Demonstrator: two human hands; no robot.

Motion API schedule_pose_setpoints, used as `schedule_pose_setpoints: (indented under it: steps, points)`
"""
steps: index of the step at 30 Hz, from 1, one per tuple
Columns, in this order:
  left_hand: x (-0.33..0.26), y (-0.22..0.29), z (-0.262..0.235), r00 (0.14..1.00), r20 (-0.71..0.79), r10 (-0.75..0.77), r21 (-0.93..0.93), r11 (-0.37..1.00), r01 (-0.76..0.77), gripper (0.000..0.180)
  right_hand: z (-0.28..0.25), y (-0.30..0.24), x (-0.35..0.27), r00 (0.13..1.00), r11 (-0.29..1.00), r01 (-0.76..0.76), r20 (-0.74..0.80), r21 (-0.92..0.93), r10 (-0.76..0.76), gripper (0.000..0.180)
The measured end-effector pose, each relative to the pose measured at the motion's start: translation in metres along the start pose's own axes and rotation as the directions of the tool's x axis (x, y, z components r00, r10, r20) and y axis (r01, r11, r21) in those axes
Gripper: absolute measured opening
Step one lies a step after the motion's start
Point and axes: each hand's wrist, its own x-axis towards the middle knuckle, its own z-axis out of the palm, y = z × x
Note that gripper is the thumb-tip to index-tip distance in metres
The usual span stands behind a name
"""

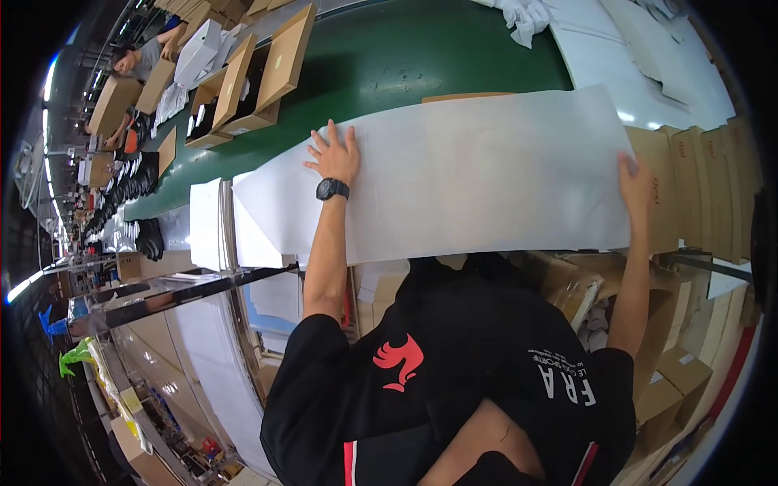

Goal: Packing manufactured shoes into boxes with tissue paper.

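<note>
A long sheet of thin, translucent white wrapping paper (494, 174) lies stretched across the green bench top in front of me. My left hand (333, 158) rests flat on its left part with the fingers spread, a black watch on that wrist. At the far right end, my right hand (637, 185) pinches the sheet's edge between thumb and fingers. A strip of brown cardboard (462, 98) peeks out past the far edge of the sheet, and a faint tan rectangle shows through the middle. White paper stacks (209, 223) sit beside the sheet's left end.
Open brown shoeboxes (235, 105) stand at the far left of the green bench (405, 49). Black shoes (134, 186) line up farther left, near a co-worker (154, 53). Flat boxes (689, 178) stand in a row at right. Crumpled white paper (525, 20) lies at the back.
</note>
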Motion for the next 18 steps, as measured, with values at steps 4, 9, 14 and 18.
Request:
schedule_pose_setpoints:
  steps: [4,9,14,18]
  points:
    - [0.0,-0.005,0.001,0.999,0.004,0.034,-0.008,0.999,-0.033,0.072,0.015,0.013,0.022,1.0,0.988,0.018,0.001,-0.156,-0.018,0.046]
    - [-0.022,-0.024,-0.03,0.713,0.02,0.701,-0.111,0.71,-0.695,0.117,0.033,-0.11,-0.005,0.856,0.815,0.515,0.108,-0.264,-0.506,0.075]
    - [-0.061,-0.012,-0.031,0.454,0.416,0.788,-0.007,0.501,-0.865,0.148,0.144,-0.247,-0.117,0.413,0.527,0.843,0.758,-0.109,-0.505,0.134]
    - [-0.065,-0.01,0.003,0.562,0.602,0.567,0.182,0.588,-0.788,0.159,0.249,-0.261,-0.168,0.382,0.113,0.924,0.904,-0.366,-0.194,0.152]
